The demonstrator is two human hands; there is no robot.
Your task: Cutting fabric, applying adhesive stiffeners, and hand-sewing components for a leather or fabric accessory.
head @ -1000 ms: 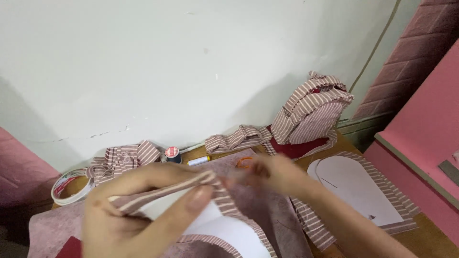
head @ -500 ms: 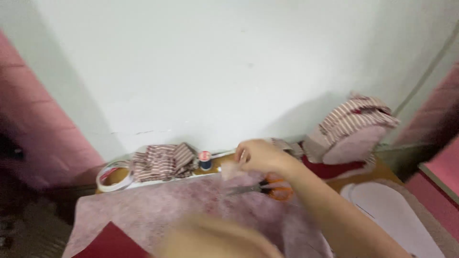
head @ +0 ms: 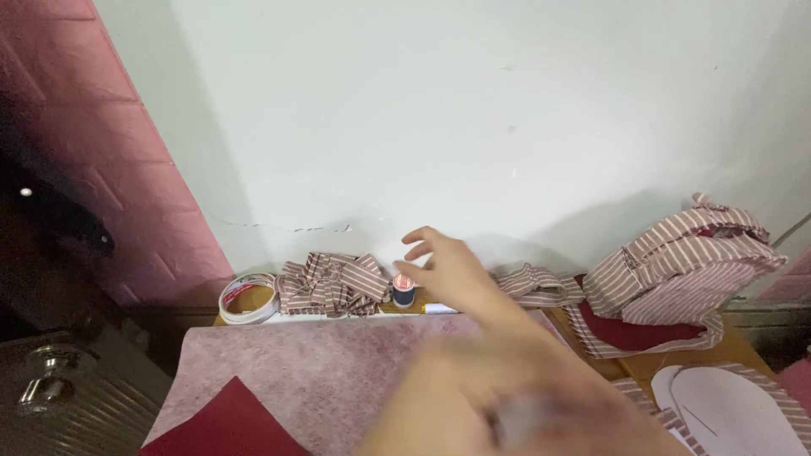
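- While the right hand (head: pixel 448 274) reaches toward the wall, its fingers (head: pixel 420 251) are spread apart and hold nothing; they hang just above a small thread spool (head: pixel 404 289) with a dark body and a red-and-white round label on top.
- Lower in the view, the left hand (head: pixel 507 405) is a blur close to the camera; it may grip something pale, but I cannot tell whether its fingers are closed.
- Left of the spool lies a heap of red-and-white striped fabric pieces (head: pixel 331 283), then 1 roll of white tape (head: pixel 247 297) with red print on its band.
- Just right of the spool a small white tube-like item (head: pixel 439 309) lies flat.
- Pink felt sheet (head: pixel 321 371) covers the table (head: pixel 676 365) in front, with a dark red piece (head: pixel 228 422) on it.
- At the far right sits a striped bag (head: pixel 688 262) over dark red cloth.
- Risk, as I judge it: the spool stands upright on a narrow base, so a careless brush from the open fingers could tip it and send it rolling behind the fabric.
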